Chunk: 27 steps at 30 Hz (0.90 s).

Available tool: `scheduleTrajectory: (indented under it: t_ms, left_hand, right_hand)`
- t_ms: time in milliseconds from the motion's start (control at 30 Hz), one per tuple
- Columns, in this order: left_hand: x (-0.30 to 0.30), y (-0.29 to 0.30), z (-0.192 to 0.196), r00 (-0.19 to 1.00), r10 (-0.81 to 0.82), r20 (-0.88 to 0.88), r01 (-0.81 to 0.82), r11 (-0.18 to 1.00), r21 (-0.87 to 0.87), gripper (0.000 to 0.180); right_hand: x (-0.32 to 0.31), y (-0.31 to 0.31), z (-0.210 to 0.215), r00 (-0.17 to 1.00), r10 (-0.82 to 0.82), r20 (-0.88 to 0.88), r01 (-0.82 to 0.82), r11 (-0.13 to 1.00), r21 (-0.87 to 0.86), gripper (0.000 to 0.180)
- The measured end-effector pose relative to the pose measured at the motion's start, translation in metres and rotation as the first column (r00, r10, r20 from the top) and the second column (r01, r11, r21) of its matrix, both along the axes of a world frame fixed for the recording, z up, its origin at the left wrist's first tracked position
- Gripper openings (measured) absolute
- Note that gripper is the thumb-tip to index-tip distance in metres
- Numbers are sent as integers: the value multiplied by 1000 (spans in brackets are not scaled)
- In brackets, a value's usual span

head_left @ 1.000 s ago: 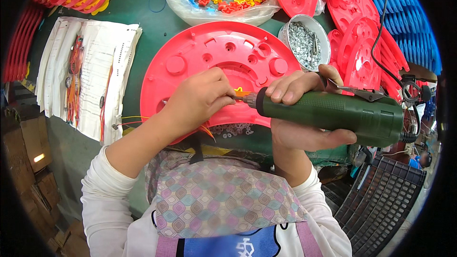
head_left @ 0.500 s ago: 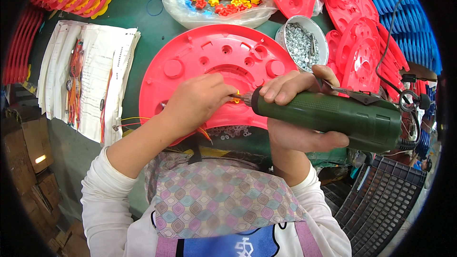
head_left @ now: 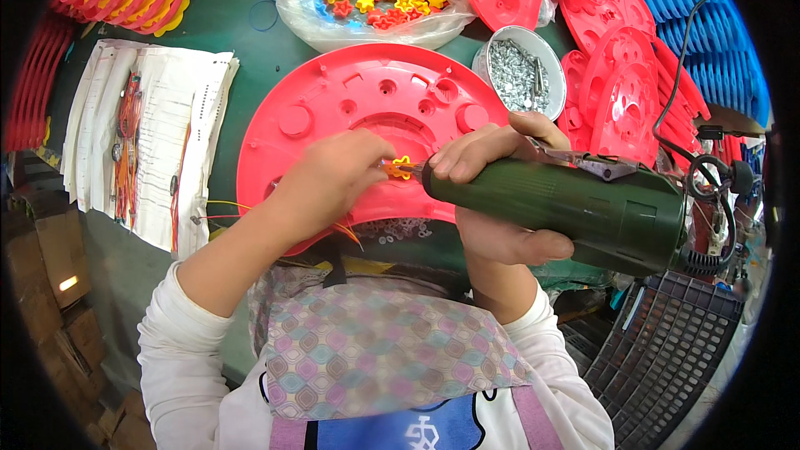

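Observation:
A red curved plastic shell (head_left: 329, 87) with round bosses and recesses lies before me on the table. My right hand (head_left: 492, 162) is wrapped round a green electric screwdriver (head_left: 558, 208), held almost level with its tip pointing left. That tip meets a small yellow star-shaped piece (head_left: 402, 168) at the shell's inner part. Close to the tip, my left hand (head_left: 337, 175) is closed with its fingers pinched; what they grip is hidden. Thin coloured wires (head_left: 348, 233) stick out beneath my left wrist.
A clear bag of coloured stars (head_left: 379, 29) and a white tub of screws (head_left: 552, 75) stand behind the shell. Wire bundles (head_left: 127, 150) lie on papers (head_left: 162, 108) at left. Red shells (head_left: 621, 108) and blue plastic parts (head_left: 708, 33) are stacked right. A cord (head_left: 679, 108) hangs behind the screwdriver.
The screwdriver has shifted slightly left and its rear end has dipped a little. My left fingers have drawn back a bit from the tip, showing more of the yellow star.

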<state>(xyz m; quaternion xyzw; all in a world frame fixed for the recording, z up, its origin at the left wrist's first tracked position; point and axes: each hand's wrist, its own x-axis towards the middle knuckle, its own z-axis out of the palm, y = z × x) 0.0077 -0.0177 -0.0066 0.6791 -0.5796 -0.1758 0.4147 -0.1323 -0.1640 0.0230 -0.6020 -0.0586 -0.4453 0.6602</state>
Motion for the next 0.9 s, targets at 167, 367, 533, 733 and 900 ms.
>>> scheduleTrajectory:
  t_ms: [167, 367, 533, 733, 900]
  left_hand:
    - [6, 2, 0, 996, -21, -92, 27, 997, 70, 16]
    - [-2, 0, 0, 999, 9, 42, -10, 1000, 22, 10]
    - [-6, -2, 2, 996, 39, 82, -41, 999, 24, 9]
    - [-3, -2, 0, 999, 27, 45, -30, 998, 47, 8]
    - [-5, -8, 11, 999, 31, -25, -28, 995, 100, 21]
  right_hand:
    - [-3, 5, 4, 995, -48, -89, 47, 999, -10, 114]
    - [-2, 11, 6, 982, -107, -159, 103, 994, -34, 114]
    - [-6, 15, 6, 937, -119, -328, 108, 993, -54, 112]
    - [-8, 16, 12, 927, -60, -369, 47, 998, -45, 115]
    - [-2, -4, 2, 1000, 23, -4, -23, 999, -35, 121]
